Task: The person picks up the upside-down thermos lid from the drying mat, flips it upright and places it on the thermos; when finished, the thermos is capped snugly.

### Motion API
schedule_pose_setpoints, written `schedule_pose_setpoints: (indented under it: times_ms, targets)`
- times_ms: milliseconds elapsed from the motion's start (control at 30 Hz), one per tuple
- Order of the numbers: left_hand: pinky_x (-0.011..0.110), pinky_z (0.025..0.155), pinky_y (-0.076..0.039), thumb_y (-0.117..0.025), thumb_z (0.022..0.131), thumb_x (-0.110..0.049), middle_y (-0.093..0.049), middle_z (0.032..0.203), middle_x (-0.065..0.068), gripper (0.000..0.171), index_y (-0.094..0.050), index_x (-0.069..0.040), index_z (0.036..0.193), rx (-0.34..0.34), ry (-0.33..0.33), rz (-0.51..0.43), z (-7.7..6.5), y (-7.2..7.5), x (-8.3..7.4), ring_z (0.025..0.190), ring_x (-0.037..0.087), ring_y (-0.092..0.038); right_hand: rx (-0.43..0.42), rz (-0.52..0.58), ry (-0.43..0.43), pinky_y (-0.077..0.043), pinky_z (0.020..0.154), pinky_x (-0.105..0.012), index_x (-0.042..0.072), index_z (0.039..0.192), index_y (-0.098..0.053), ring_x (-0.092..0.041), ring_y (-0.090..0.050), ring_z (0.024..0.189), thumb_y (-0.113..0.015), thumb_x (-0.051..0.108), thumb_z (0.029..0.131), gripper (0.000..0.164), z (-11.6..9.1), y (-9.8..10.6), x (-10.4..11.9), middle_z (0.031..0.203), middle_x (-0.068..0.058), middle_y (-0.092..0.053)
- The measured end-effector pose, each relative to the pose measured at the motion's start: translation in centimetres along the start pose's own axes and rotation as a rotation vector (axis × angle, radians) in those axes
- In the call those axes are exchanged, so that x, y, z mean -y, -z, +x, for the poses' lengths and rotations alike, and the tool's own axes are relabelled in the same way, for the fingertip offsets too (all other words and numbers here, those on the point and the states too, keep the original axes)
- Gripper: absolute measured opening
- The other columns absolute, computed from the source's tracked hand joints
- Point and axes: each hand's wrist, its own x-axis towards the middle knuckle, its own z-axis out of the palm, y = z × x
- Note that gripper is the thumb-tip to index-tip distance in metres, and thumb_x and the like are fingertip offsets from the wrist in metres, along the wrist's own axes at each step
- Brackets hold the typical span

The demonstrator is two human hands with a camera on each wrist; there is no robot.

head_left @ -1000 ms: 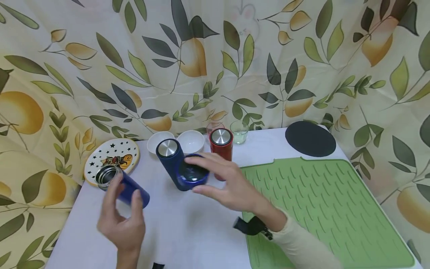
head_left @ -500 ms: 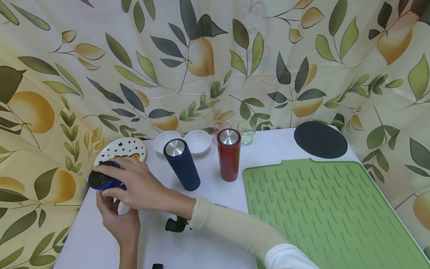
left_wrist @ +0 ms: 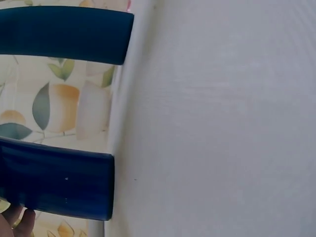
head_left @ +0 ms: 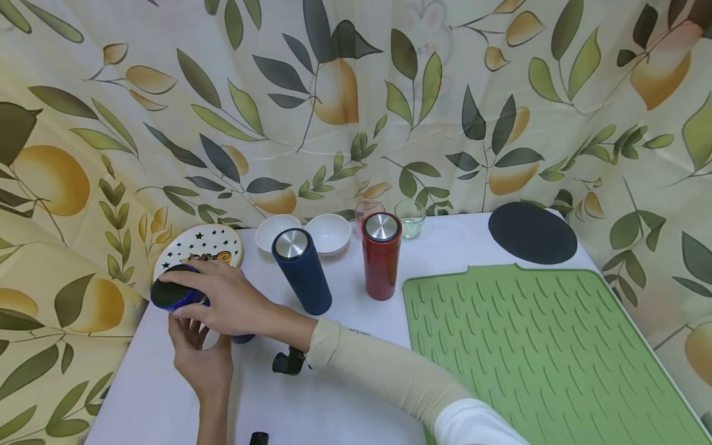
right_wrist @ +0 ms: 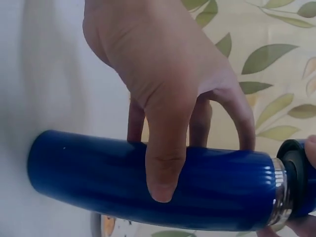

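Observation:
My left hand [head_left: 200, 364] grips the body of a blue thermos bottle [right_wrist: 108, 173], thumb on the near side and fingers behind. Mostly hidden by the hands in the head view, the bottle stands on the white table. My right hand [head_left: 228, 296] reaches across from the right and holds a blue cap with a black top [head_left: 173, 288] between thumb and fingers. In the right wrist view the cap [right_wrist: 296, 173] is right at the bottle's bare metal neck [right_wrist: 280, 190]. Fingertips [left_wrist: 27, 219] show at the bottle's lower edge in the left wrist view.
A navy bottle [head_left: 303, 272] and a red bottle [head_left: 381, 266] stand right of the hands. Behind them are white bowls [head_left: 328, 238] and glass cups [head_left: 410, 222]. A star-patterned round board [head_left: 191, 238] lies back left, a black disc [head_left: 533, 233] and green mat [head_left: 528, 346] right.
My right hand has carried the cap left from near the navy bottle to the blue bottle's mouth. My left hand has taken hold of the bottle, which has shifted slightly in the last half second.

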Motion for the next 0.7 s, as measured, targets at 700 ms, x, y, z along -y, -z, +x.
schedule_pose_setpoints:
  times_ms: [700]
  targets:
    - [0.022, 0.082, -0.05, -0.074, 0.071, 0.006, -0.054, 0.127, 0.008, 0.086, -0.036, -0.026, 0.141, -0.022, -0.002, -0.006, -0.1, -0.3, 1.6, 0.107, 0.021, -0.058, -0.021, -0.099, -0.064, -0.039, 0.092, -0.03, 0.031, 0.136, -0.042, -0.009, -0.041, 0.118, -0.061, 0.044, 0.085, 0.055, 0.4, -0.8, -1.0, 0.133, 0.002, -0.044]
